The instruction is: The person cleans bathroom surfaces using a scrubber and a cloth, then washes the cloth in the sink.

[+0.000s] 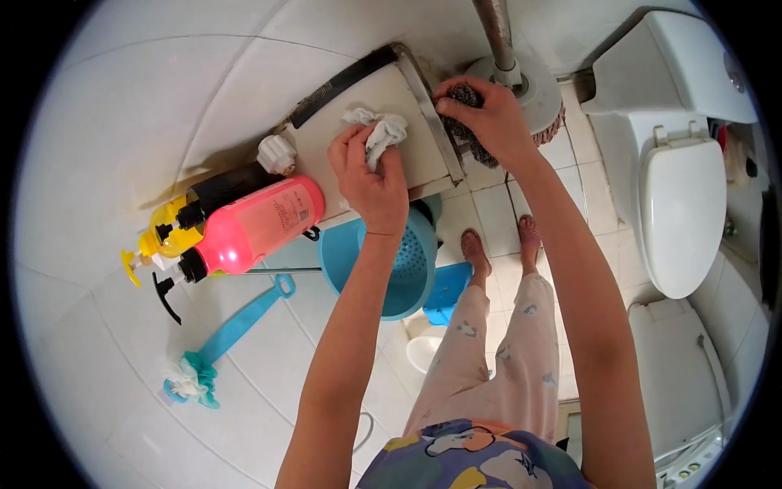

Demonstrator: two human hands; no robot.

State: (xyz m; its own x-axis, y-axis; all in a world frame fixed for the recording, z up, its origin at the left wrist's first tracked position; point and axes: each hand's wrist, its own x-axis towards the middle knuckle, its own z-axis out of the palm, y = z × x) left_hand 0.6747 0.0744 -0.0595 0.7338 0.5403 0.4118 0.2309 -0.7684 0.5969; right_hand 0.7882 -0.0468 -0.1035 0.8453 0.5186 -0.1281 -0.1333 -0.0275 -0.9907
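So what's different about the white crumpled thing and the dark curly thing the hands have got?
The white crumpled cloth or tissue is pale and wrinkled, but the dark scrubber is curly and rough-looking. The white one is over the pale flat top, in the left hand; the dark one is by its metal edge, in the right hand. Both are being held.

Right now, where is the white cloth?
Head view: the white cloth is in the left hand, over the shelf, right of the pink bottle.
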